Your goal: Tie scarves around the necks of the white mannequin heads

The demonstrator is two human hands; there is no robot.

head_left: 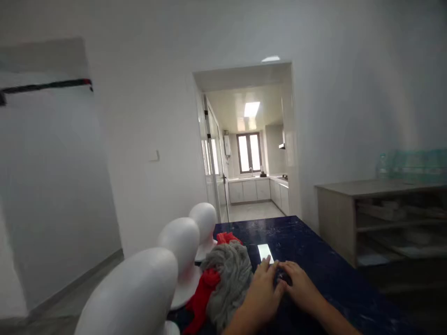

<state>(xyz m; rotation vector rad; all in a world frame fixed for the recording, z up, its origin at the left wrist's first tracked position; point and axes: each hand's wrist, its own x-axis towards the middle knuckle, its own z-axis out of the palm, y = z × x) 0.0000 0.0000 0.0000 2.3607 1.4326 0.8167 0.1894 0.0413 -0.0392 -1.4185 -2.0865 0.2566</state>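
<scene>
My left hand and my right hand are held close together over the dark blue table, fingers stretched forward and slightly bent. Their fingertips nearly meet. No held object shows in either hand, though a small dark patch between them is hard to make out. Left of my left hand lies a crumpled grey cloth, with a red cloth bunched beside and behind it. Just past my fingertips is a bright white rectangle; I cannot tell whether it is a screen or a reflection.
Three white mannequin heads line the left side of the table. A wooden shelf unit stands at the right, with a greenish see-through pack on top. Beyond the table, a doorway opens onto a kitchen.
</scene>
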